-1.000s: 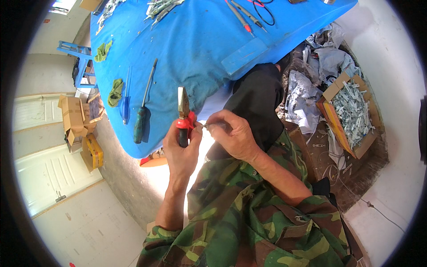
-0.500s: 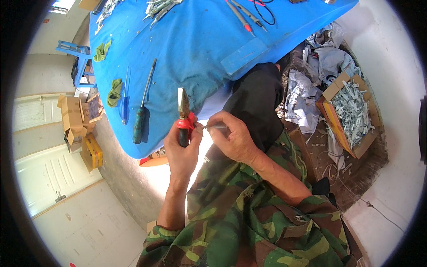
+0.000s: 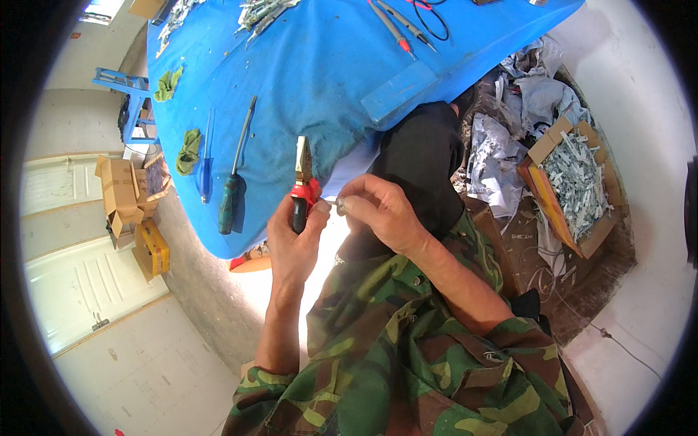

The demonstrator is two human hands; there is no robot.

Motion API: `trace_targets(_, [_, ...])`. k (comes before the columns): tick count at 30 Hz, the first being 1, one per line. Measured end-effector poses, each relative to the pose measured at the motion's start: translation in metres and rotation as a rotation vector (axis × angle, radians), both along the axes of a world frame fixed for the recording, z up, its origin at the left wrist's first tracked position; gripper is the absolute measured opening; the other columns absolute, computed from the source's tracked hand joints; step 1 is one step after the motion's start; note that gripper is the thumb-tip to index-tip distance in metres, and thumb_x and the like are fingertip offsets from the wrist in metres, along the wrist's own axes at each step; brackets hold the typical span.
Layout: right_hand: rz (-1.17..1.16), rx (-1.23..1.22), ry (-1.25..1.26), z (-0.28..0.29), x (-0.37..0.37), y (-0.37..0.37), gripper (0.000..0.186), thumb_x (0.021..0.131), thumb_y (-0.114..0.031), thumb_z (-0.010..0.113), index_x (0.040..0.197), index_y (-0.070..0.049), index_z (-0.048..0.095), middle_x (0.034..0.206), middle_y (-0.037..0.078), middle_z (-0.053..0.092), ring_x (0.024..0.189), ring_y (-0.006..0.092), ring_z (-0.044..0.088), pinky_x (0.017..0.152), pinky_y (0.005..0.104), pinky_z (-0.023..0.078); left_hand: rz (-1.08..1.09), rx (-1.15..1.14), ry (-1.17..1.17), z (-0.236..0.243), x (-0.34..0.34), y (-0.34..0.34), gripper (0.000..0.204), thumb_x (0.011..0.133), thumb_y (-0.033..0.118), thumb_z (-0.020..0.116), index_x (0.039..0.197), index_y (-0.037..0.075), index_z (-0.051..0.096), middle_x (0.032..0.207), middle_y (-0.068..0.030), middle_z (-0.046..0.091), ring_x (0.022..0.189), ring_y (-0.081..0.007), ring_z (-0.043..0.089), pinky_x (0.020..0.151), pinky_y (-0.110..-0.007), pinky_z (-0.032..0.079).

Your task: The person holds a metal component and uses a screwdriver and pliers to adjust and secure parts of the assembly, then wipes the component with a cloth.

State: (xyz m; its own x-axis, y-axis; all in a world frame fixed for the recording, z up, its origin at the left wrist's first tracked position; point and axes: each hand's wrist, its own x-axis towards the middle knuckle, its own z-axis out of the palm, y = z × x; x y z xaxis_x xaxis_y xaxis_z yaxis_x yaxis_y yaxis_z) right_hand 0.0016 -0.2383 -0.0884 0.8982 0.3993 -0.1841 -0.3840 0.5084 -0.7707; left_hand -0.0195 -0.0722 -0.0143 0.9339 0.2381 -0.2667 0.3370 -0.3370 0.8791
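My left hand (image 3: 291, 243) is closed round a pair of pliers (image 3: 303, 163) with red and black grips, the metal jaws pointing up and away from me. Close beside it, my right hand (image 3: 384, 214) pinches a small greyish piece (image 3: 340, 206) between thumb and fingertips. A thin bit of that piece spans toward the left thumb; its kind is too small to tell. Both hands are held over my lap, just off the near edge of the blue-covered table (image 3: 313, 87).
On the cloth lie a green-handled screwdriver (image 3: 229, 203), a blue-handled screwdriver (image 3: 205, 182), a green rag (image 3: 189, 151), test probes (image 3: 396, 33) and a flat blue block (image 3: 398, 93). A cardboard box of metal strips (image 3: 574, 185) stands at the right, near crumpled plastic bags (image 3: 494, 160).
The pliers have shifted slightly up and right and turned a little. My right hand has tilted, its fingers now showing the small piece more plainly.
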Motion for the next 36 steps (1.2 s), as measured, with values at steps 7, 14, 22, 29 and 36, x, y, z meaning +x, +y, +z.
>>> trace_targets(7, [-0.117,0.175,0.215,-0.003,-0.001,0.003,0.012,0.102,-0.009,0.064,0.111,-0.001,0.065,0.098,0.006,0.071,0.081,0.0121,0.070,0.073,0.0275,0.059,-0.115,0.198,-0.088,0.014,-0.021,-0.001,0.023,0.100,0.015,0.066,0.116,-0.002,0.065,0.092,-0.0015,0.064,0.081,-0.0087,0.055,0.074,-0.025,0.046])
trace_targets(14, [-0.208,0.218,0.177,-0.004,-0.001,0.008,0.012,0.105,-0.011,0.062,0.112,-0.001,0.064,0.103,0.006,0.071,0.091,0.0139,0.072,0.086,0.0295,0.059,-0.280,0.339,-0.040,0.024,-0.044,0.005,0.028,0.099,0.010,0.066,0.123,-0.005,0.064,0.091,-0.0094,0.067,0.075,-0.0147,0.061,0.071,-0.030,0.050])
trace_targets(22, [-0.253,0.253,0.121,-0.007,-0.003,0.010,0.015,0.106,-0.011,0.062,0.117,-0.001,0.063,0.107,0.005,0.070,0.099,0.0117,0.068,0.091,0.0289,0.056,-0.375,0.277,0.084,0.014,-0.056,0.018,0.034,0.102,0.027,0.065,0.121,-0.001,0.070,0.087,-0.0105,0.064,0.074,-0.0212,0.061,0.070,-0.037,0.050])
trace_targets(29, [-0.228,0.227,0.121,-0.006,-0.004,0.007,0.016,0.106,-0.010,0.063,0.119,-0.002,0.063,0.111,0.005,0.070,0.103,0.0119,0.067,0.095,0.0304,0.056,-0.391,0.189,0.171,0.020,-0.051,0.016,0.034,0.104,0.025,0.063,0.125,-0.002,0.067,0.084,-0.0100,0.068,0.076,-0.0196,0.064,0.072,-0.035,0.051])
trace_targets(36, [-0.196,0.200,0.052,-0.011,-0.004,0.008,0.017,0.105,-0.009,0.064,0.121,-0.001,0.063,0.111,0.004,0.070,0.103,0.0115,0.066,0.094,0.0294,0.056,-0.292,0.030,0.308,0.023,-0.052,0.014,0.029,0.106,0.017,0.060,0.129,-0.001,0.064,0.081,-0.0034,0.064,0.065,-0.0100,0.057,0.060,-0.028,0.048])
